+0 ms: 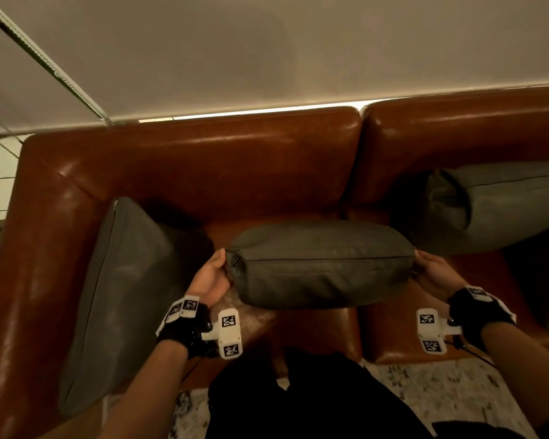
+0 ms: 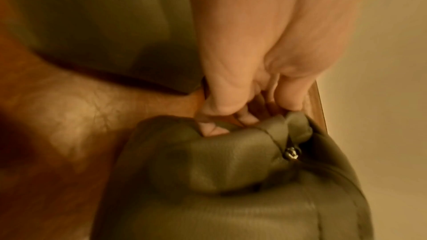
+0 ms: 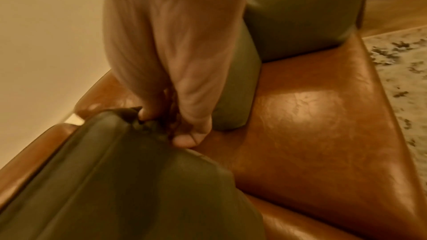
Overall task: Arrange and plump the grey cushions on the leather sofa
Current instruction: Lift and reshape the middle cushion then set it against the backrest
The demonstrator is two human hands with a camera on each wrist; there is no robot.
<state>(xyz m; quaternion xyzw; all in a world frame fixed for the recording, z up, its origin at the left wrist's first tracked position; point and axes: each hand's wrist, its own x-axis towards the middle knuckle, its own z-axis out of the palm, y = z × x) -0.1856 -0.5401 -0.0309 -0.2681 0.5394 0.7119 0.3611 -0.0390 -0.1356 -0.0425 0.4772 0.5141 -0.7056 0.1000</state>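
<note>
A grey cushion hangs edge-up above the seat of the brown leather sofa, held at both ends. My left hand pinches its left corner by the zip end; the fingers curl into the fabric of that cushion. At the other end my right hand grips the right corner, with thumb and fingers closed on the cushion. A second grey cushion leans against the left armrest. A third grey cushion rests against the right backrest.
A pale roller blind hangs behind the sofa back. A patterned rug lies in front of the sofa, and my dark trouser legs stand against the seat's front edge. Bare leather seat shows under the held cushion.
</note>
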